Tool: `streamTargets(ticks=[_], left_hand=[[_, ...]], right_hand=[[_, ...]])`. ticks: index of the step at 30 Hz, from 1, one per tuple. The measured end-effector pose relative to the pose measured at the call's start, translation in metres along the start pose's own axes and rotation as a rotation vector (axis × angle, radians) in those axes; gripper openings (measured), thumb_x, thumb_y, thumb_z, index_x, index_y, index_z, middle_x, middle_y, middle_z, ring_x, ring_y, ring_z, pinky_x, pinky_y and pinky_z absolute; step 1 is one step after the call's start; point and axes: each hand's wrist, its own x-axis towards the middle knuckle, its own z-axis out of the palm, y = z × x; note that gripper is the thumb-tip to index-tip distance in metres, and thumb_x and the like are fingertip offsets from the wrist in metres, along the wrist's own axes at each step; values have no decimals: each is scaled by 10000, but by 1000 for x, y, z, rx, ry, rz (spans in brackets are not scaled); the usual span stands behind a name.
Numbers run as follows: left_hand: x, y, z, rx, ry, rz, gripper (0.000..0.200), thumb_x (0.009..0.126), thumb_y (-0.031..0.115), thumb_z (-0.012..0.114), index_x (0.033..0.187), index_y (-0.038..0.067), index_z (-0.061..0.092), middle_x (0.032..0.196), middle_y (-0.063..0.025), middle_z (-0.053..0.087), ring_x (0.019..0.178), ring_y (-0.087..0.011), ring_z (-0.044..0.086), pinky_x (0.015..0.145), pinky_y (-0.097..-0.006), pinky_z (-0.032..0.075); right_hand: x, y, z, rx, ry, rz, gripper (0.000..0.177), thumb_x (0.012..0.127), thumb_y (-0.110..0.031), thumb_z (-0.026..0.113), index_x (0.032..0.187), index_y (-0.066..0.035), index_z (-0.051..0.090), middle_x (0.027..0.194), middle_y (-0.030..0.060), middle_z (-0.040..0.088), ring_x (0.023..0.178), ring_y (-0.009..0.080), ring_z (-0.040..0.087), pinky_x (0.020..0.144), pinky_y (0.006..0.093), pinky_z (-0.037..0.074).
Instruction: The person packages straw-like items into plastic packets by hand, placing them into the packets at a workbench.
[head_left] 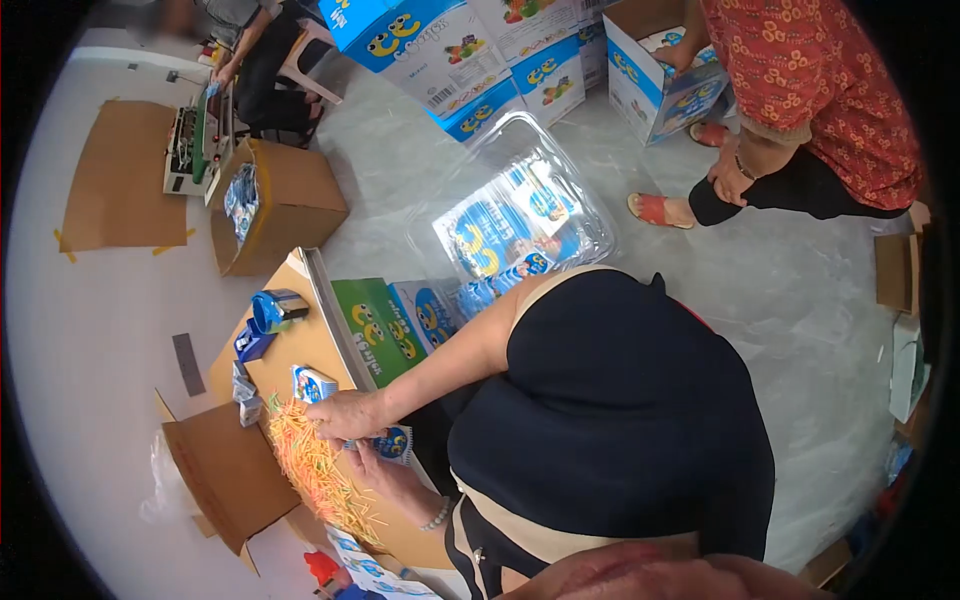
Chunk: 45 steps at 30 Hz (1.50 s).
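My right hand reaches over the edge of a pile of thin orange, yellow and green sticks. Its fingers are curled and its fingertips are partly hidden. Just below it is my left hand, with a beaded bracelet at the wrist. Its fingers are closed at the end of a small blue-and-white packet, part of which the hands cover. Another blue-and-white packet lies on the tabletop beside the sticks.
A blue tub and open carton stand around the pile. Behind are a clear plastic bin of packets, printed boxes and a carton near a machine. One person reaches into a box; another sits by the machine.
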Motion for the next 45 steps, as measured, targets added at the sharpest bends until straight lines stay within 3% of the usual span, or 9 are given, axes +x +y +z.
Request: streamTargets(ticks=[4, 16, 19, 22, 25, 28, 39, 43, 45], left_hand=[[-3, 3, -5, -128, -91, -63, 410, 913, 119, 546, 1295, -7, 464, 1149, -95, 581, 982, -149, 571, 825, -276, 459], [-1, -15, -28, -23, 2, 65, 393, 891, 73, 607, 1262, -31, 528, 1067, -98, 628, 935, -163, 613, 804, -272, 495], [-4, -8, -15, -48, 38, -42, 397, 897, 77, 601, 1270, -34, 520, 1072, -98, 627, 915, -160, 614, 788, -267, 496], [2, -14, -11, -64, 62, -106, 393, 903, 85, 596, 1268, -39, 520, 1070, -98, 630, 897, -157, 612, 772, -262, 497], [8, -24, -10, -51, 69, -132, 381, 910, 98, 591, 1257, -46, 528, 1059, -98, 635, 882, -153, 609, 758, -258, 496], [13, -32, -5, -7, 128, -45, 244, 903, 155, 617, 1052, -38, 614, 918, -71, 641, 834, -126, 583, 765, -241, 458], [27, -36, 10, 10, 100, -50, 187, 922, 164, 587, 988, -11, 601, 920, -68, 622, 828, -125, 569, 748, -240, 451], [26, -35, 16, 16, 122, -42, 163, 922, 166, 582, 942, 4, 569, 891, -56, 598, 820, -118, 554, 741, -242, 443], [25, -32, 20, 22, 133, -18, 162, 920, 171, 584, 917, 12, 557, 878, -50, 587, 817, -116, 546, 739, -244, 439]], right_hand=[[1, 12, 3, -91, -32, -33, 213, 820, -196, 498, 873, 10, 507, 684, 126, 672, 707, 261, 679, 680, 390, 514], [-3, 24, 7, -93, -51, -6, 271, 802, -233, 546, 855, 33, 552, 754, 172, 671, 778, 298, 672, 736, 414, 504], [-1, 31, -1, -161, -33, -1, 297, 799, -245, 560, 872, 43, 573, 786, 197, 665, 804, 314, 665, 749, 421, 501], [2, 39, -5, -199, -30, 24, 210, 850, -229, 554, 877, -20, 551, 763, 122, 683, 746, 261, 678, 704, 386, 513], [8, 50, -8, -183, -27, 49, 211, 846, -229, 556, 868, -19, 559, 762, 121, 683, 743, 257, 679, 703, 386, 514], [9, 57, -13, -142, -14, 85, 211, 845, -230, 555, 864, -19, 557, 761, 117, 684, 742, 253, 679, 701, 384, 514], [7, 55, -28, 48, 41, 158, 207, 864, -223, 529, 882, -21, 487, 762, 97, 685, 704, 250, 676, 643, 373, 508], [9, 70, -19, -24, 104, 86, 215, 867, -226, 539, 906, -28, 466, 684, 128, 655, 630, 299, 657, 572, 399, 494], [3, 69, -18, -341, 192, -106, 240, 862, -230, 555, 914, -24, 443, 631, 157, 617, 589, 340, 632, 538, 425, 477]])
